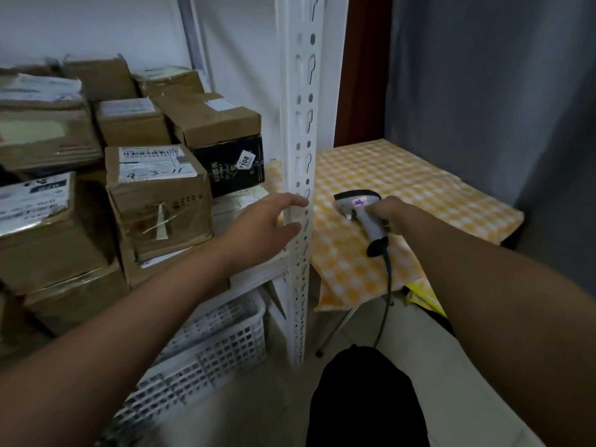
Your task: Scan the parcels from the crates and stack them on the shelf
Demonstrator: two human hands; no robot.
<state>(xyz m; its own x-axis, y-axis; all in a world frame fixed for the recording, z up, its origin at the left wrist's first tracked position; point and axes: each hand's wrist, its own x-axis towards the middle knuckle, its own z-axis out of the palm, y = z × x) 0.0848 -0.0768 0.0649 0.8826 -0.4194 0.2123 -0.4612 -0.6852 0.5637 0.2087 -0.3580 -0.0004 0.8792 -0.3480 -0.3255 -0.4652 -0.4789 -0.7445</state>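
1. My right hand has its fingers curled round the grey handle of the scanner; the scanner's head lies ahead of my knuckles and to their left, resting on the desk, which wears a yellow-and-white checked cloth
2. The scanner's black butt end sticks out behind my fingers toward me, and its dark cable drops off the near edge of the desk
3. A small lit patch with reddish marks glows on top of the scanner's head
4. My left hand is spread and holds nothing; the fingers are straight and loosely apart, their tips at the white perforated post of the shelf; I cannot tell whether they touch it
5. The parcels sit to the left of my left fingers on the shelf, stacked close together: the nearest brown carton has a white label with "4-3-11" handwritten on it and clear tape down its front
6. Beyond my left fingers a black box carries a white tag reading "1108", with another brown carton on top of it
7. Below my left forearm a white lattice crate stands on the floor under the shelf
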